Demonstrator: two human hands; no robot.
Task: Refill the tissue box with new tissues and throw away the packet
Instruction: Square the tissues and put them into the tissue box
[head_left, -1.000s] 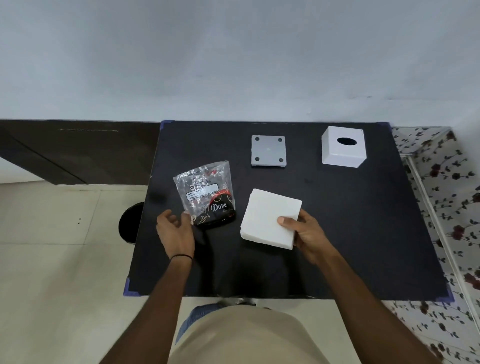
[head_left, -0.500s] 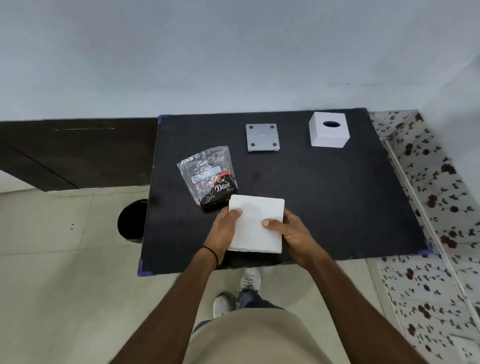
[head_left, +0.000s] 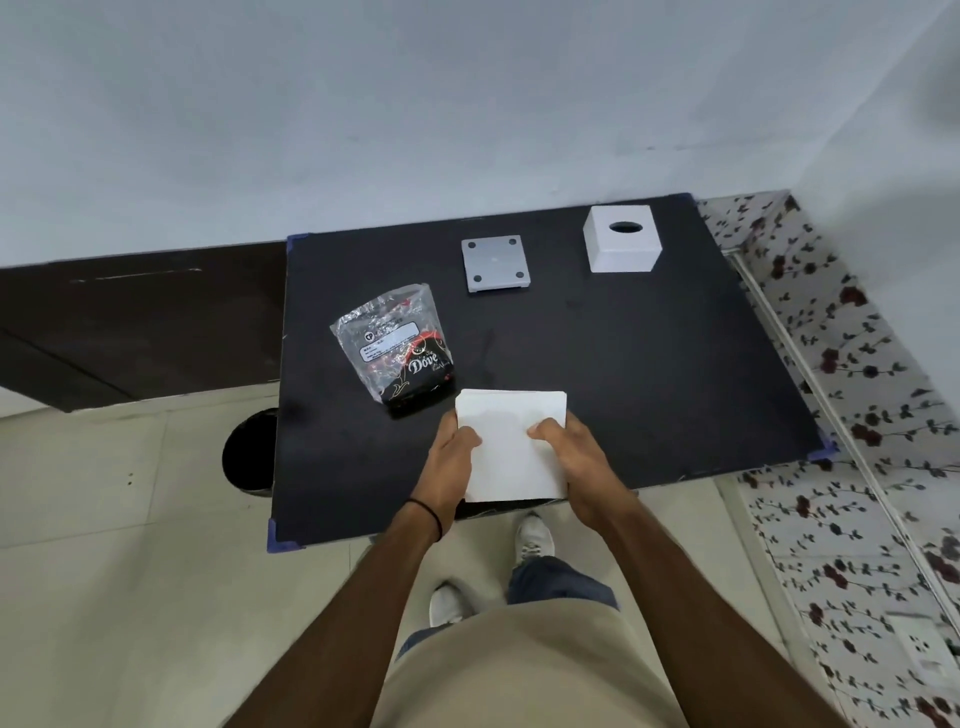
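A white stack of tissues (head_left: 511, 447) is held over the near edge of the black table (head_left: 623, 374). My left hand (head_left: 449, 462) grips its left side and my right hand (head_left: 576, 457) grips its right side, thumbs on top. The empty clear plastic packet (head_left: 397, 348) with red and black print lies flat on the table just beyond the stack, to the left. The white tissue box cover (head_left: 621, 247) with an oval hole stands at the far right. Its grey square base plate (head_left: 495, 262) lies apart, at the far middle.
A dark round bin (head_left: 249, 449) stands on the tiled floor by the table's left side. A white wall runs behind the table. A floral-patterned surface (head_left: 857, 374) borders the right. My shoes (head_left: 532, 538) show below the table's near edge.
My left hand left the packet and took hold of the tissue stack's left side. Both hands drew the stack toward the table's near edge. The view shifted left and back.
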